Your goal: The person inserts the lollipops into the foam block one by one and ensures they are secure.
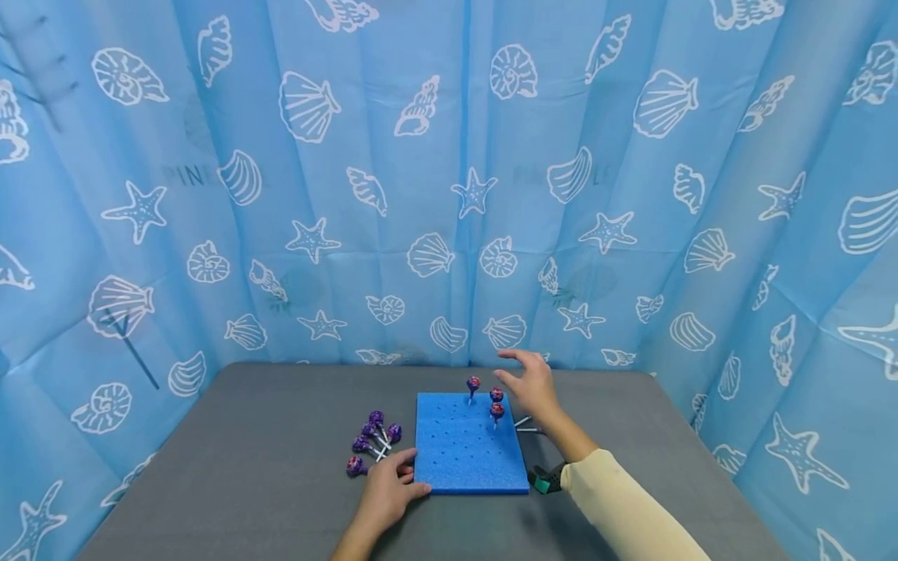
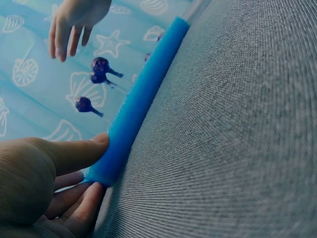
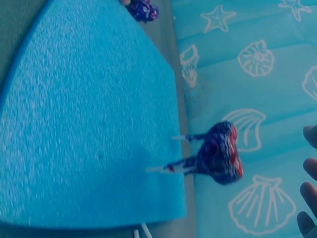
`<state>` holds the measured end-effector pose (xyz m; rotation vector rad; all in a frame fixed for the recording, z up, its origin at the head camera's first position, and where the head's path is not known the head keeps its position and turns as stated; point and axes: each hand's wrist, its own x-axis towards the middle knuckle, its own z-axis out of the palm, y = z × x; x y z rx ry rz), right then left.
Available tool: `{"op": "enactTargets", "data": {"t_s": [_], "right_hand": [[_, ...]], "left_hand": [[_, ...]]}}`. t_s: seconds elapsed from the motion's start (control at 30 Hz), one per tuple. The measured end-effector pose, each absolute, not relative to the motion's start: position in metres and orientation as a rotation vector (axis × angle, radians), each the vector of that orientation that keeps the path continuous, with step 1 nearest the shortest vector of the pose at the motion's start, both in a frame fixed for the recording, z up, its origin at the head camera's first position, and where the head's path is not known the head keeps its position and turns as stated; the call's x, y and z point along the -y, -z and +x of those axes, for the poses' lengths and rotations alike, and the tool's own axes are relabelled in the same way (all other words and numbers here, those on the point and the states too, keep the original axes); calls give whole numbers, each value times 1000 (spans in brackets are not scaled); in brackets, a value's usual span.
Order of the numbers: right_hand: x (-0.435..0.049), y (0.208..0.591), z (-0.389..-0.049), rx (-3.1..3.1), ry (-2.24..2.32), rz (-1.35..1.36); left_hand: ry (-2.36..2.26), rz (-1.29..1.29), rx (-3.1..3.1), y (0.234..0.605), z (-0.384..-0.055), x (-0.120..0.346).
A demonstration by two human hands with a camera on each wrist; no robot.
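A blue foam board with rows of small holes lies on the table. My left hand grips its near left corner, the thumb along the front edge and the other fingers around the side. Three wrapped lollipops stand upright by their sticks in the board's far right part. Just right of them, my right hand is raised with thumb and fingers spread in a curve, holding nothing. In the right wrist view, only its fingertips show at the edge, beyond the standing lollipops.
Several purple-wrapped lollipops lie in a loose group left of the board, sticks pointing toward it. White sticks show on the table at the board's right side, partly behind my right arm. A blue shell-patterned curtain hangs behind the grey table.
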<state>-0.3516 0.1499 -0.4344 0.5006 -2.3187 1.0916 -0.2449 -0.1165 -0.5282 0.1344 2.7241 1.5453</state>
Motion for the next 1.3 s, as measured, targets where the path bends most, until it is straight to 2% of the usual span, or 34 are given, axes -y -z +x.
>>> {"op": "enactTargets", "data": {"t_s": [0.57, 1.3], "right_hand": [[-182, 458, -352, 2294, -1000, 423], [-209, 496, -352, 2567, -1093, 152]], "left_hand": [[-1536, 130, -2748, 529, -243, 115], [-1496, 100, -2747, 528, -245, 114]]}}
